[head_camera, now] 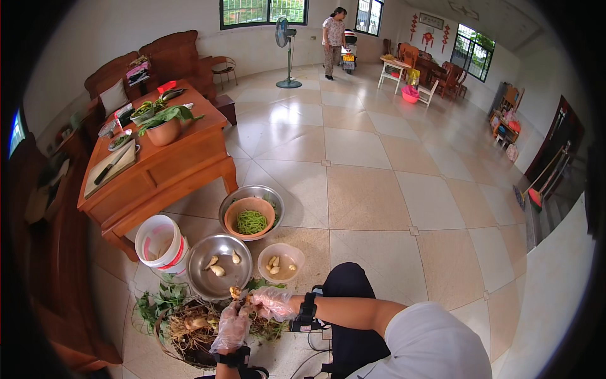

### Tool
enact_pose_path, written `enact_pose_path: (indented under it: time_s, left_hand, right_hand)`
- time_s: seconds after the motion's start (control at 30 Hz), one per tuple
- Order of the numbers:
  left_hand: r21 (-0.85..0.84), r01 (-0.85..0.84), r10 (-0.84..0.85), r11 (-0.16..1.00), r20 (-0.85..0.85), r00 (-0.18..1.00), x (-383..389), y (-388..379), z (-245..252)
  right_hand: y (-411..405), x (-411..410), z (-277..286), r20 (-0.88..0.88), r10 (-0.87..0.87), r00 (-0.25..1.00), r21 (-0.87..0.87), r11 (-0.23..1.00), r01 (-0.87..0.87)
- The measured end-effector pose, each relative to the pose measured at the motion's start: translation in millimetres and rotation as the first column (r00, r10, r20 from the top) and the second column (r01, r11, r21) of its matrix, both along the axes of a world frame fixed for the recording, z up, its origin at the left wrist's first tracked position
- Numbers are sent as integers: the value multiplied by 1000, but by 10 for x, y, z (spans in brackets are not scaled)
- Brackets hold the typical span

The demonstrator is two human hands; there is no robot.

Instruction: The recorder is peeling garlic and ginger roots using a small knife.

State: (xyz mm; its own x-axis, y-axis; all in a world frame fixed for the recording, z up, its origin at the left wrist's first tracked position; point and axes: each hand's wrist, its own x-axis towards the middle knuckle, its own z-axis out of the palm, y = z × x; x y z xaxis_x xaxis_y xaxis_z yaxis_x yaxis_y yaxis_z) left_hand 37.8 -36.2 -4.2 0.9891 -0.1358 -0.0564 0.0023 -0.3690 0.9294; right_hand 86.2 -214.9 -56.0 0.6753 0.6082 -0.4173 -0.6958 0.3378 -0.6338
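My left hand (232, 327) and my right hand (273, 303), both in clear plastic gloves, meet over the right side of a basket. Between their fingers is a small brownish-yellow root piece (235, 292); which fingers hold it is hard to tell. The wicker basket (163, 343) holds rooty, soil-covered clumps (194, 327). Just beyond, a steel basin (199, 279) contains several pale peeled root pieces (218, 271). To its right, a translucent plastic bowl (296, 253) has more peeled pieces in water.
Farther off stand a white bucket (161, 246) and a steel basin with a colander (232, 213) of green beans (252, 222). At left, a wooden table (189, 151) bears a knife (111, 166), a cutting board and vegetables. Leafy stems (163, 293) lie beside the basket. A person (334, 42) stands near a fan (289, 57).
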Motion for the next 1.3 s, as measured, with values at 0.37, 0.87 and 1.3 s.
enact_pose_path:
  time_s: [0.37, 0.87, 1.3]
  left_hand:
    - [-346, 106, -180, 932, -189, 965, -65, 64, 140]
    - [-209, 38, -109, 977, -342, 933, -122, 0, 279]
    - [-483, 120, -213, 868, -143, 967, -56, 119, -150]
  right_hand:
    - [220, -133, 389, 175, 24, 984, -4, 1000, -24]
    - [118, -15, 445, 129, 69, 989, -59, 996, -62]
    - [136, 44, 330, 148, 68, 987, -19, 998, -66]
